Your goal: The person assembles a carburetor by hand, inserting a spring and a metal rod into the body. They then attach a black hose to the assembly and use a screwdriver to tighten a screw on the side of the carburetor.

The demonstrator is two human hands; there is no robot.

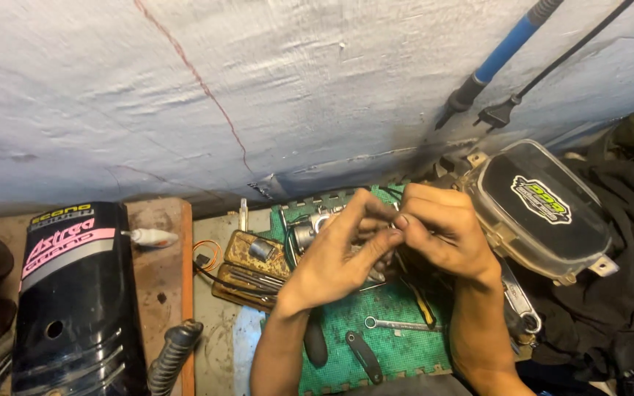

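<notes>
Frame centre, over green foam mat (398, 352): left hand (335, 257) & right hand (442, 235) fingertips pinch closed on small dark part (392, 229), mostly hidden; prob. best w/ steady grip close above mat.

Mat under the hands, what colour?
Green foam mat, with interlocking edges; head view shows it.

Two bare forearms rise from the lower edge, wrists bent inward, as the left hand (339, 253) and right hand (442, 231) meet fingertip to fingertip, fingers curled and pinched closely together.
</notes>
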